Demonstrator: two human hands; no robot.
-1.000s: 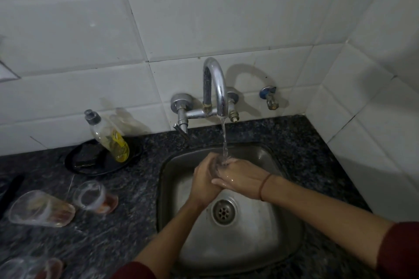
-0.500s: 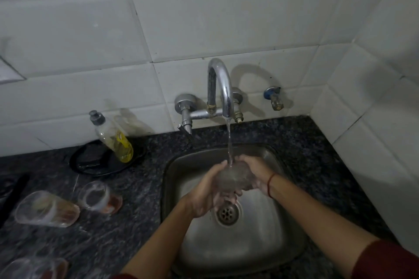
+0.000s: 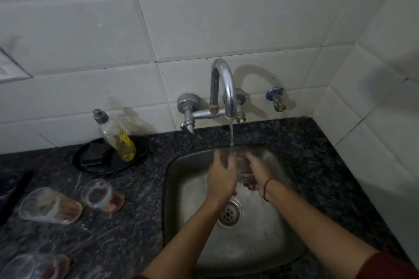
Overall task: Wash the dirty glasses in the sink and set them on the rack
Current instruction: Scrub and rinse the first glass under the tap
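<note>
Head view: a glass (image 3: 242,166) rinsed directly below the faucet (image 3: 227,88).
The grip of left hand (image 3: 221,176) and right hand (image 3: 257,169) seems closed round it, though blurred; rotate it slowly so the stream reaches inside.

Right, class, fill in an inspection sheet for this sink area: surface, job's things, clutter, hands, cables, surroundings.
Surface: dark speckled counter around a steel sink; tap running.
Job's things: one glass under the stream; three dirty glasses on the counter, left of the sink.
Clutter: soap bottle on a black plate.
Hands: left hand and right hand both hold the glass; blurred.
Cables: nothing seen.
Surroundings: white tiled walls.
</note>
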